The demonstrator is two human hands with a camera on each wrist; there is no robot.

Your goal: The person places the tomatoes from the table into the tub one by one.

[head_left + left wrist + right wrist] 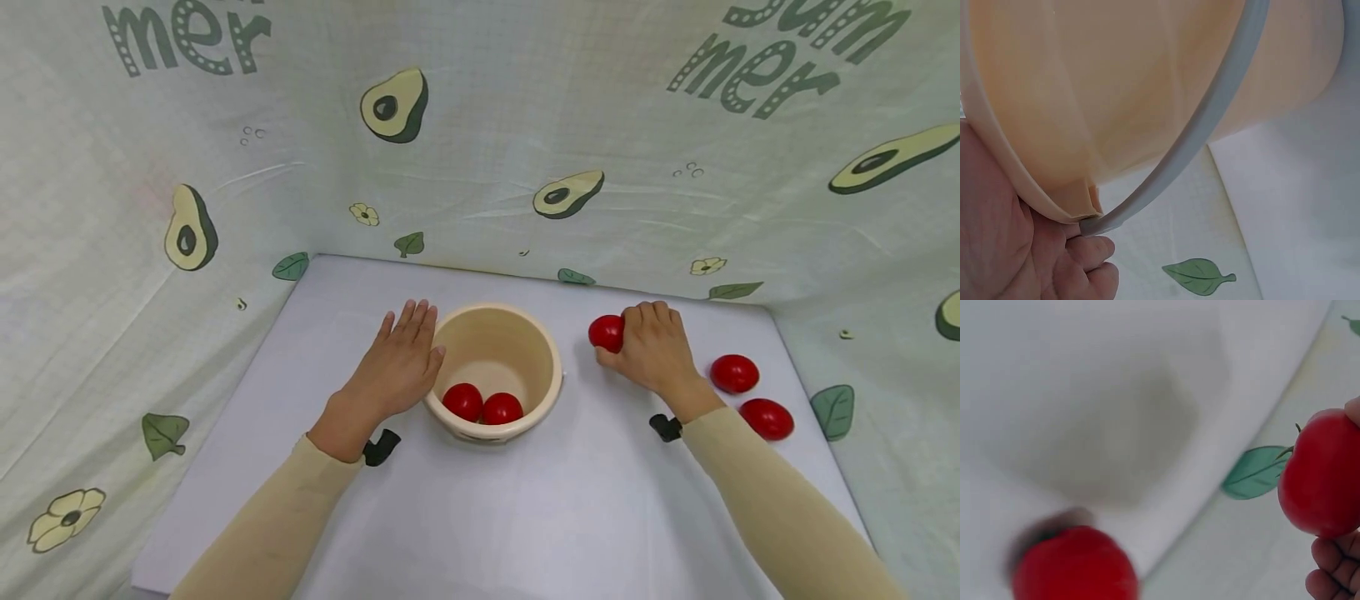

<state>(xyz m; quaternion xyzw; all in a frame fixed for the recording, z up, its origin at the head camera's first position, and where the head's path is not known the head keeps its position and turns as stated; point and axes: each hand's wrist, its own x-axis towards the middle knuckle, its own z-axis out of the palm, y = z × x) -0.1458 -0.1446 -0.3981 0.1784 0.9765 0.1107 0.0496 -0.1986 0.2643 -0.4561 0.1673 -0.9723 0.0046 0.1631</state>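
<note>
- A cream plastic bucket (1147,81) fills most of the view, seen close from the side.
- Its pale grey handle (1210,119) curves down across the wall to a lug near the rim.
- The left hand (1016,250) lies against the rim at the lower left, fingertips (1094,249) just under the handle's end.
- A white table (1310,206) sits beside cloth printed with a green leaf (1197,276).

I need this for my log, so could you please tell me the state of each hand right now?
Left hand: open, straight fingers resting against the round cream plastic bucket.
Right hand: holding a smooth red tomato.
</note>
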